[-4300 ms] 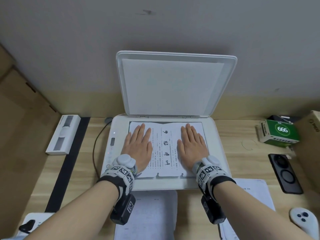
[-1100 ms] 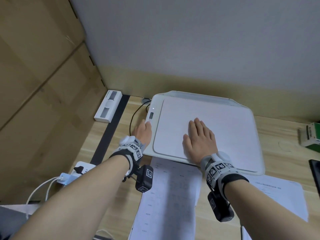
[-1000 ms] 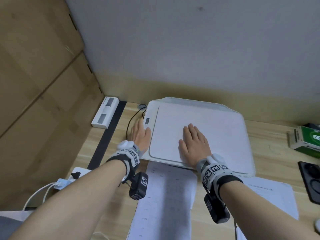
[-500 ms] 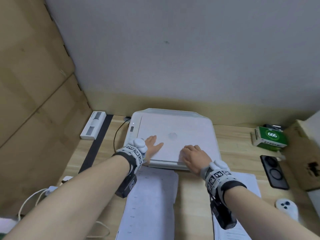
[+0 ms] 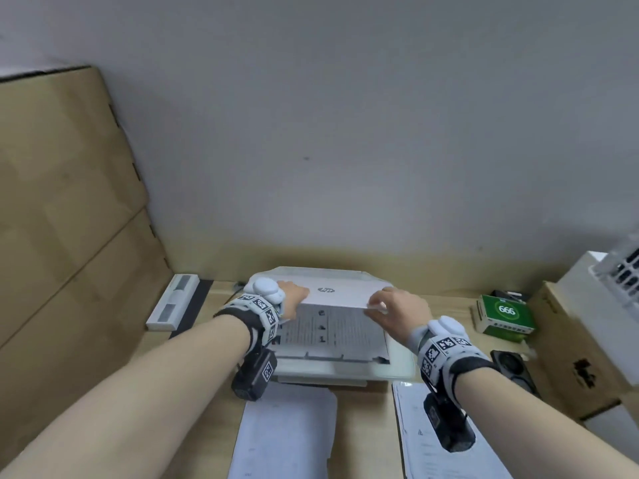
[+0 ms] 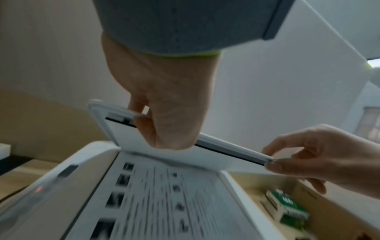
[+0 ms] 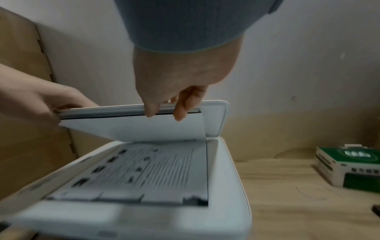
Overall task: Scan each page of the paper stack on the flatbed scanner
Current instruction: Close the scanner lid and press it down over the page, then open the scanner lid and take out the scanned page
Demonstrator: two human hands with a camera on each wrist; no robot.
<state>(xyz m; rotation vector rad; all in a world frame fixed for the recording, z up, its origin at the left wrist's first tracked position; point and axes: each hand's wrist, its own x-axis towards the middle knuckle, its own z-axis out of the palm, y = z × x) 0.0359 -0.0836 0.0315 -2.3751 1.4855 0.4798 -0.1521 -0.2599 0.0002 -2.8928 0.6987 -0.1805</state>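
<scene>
A light wooden desk (image 5: 446,307) runs along a grey wall, with a big brown cardboard sheet (image 5: 65,216) leaning at the left. In the middle sits the white flatbed scanner (image 5: 345,369), and its flat white lid (image 5: 340,295) is tilted part-way up, hinged at the back edge. On the glass underneath lies a printed white page (image 5: 332,331), flat, with dark lines of text facing up. In front of the scanner, on the desk, two white paper piles rest side by side: one pile (image 5: 287,433) left of centre, another (image 5: 428,440) to the right, partly under the right forearm.

The left hand (image 5: 294,300) grips the lid's front edge near its left corner, fingers curled around the rim. The right hand (image 5: 397,312) pinches the same edge near the right corner, thumb under, fingers on top.

To the right stands a brown cardboard box (image 5: 581,361), then a green and white small carton (image 5: 505,314) marked 666, and a black phone (image 5: 515,369) lying flat. At the left a white rectangular device (image 5: 173,305) lies beside a black strip.
</scene>
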